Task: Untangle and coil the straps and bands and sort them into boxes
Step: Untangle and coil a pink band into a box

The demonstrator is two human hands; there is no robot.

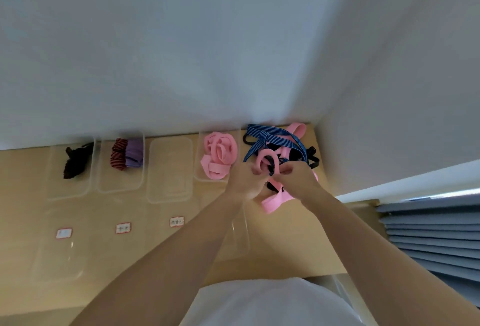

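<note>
While both forearms reach out from the near edge, the left hand (pixel 245 182) and right hand (pixel 296 178) meet over the tangle at the far right of the tabletop (pixel 109 253). Left-hand fingers are curled tight on a pink band (pixel 267 160) that loops up between the hands; right-hand fingers pinch narrowly at a dark strap where it crosses that loop, though exactly which strand they hold cannot be told. A flat pink end (pixel 275 202) hangs below the hands, toward the near side.

Nearer the person lie three small labels (pixel 176 221) and what appear to be clear lids, faint against the wood.

Beyond the hands, the unsorted pile (pixel 280 143) holds a blue striped strap (pixel 270 137), further pink bands and black straps, all interlaced.

Along the far wall stands a row of clear boxes. From the right: one with coiled pink bands (pixel 219 155), one empty box (pixel 170 169), one with a red-striped and a purple roll (pixel 127 154), one with a black bundle (pixel 76 159).

Assessment: sorting is partly complete. Three boxes are stocked; one has received nothing. The remaining tangle, judged sizeable, awaits separation, coiling and placement.
</note>
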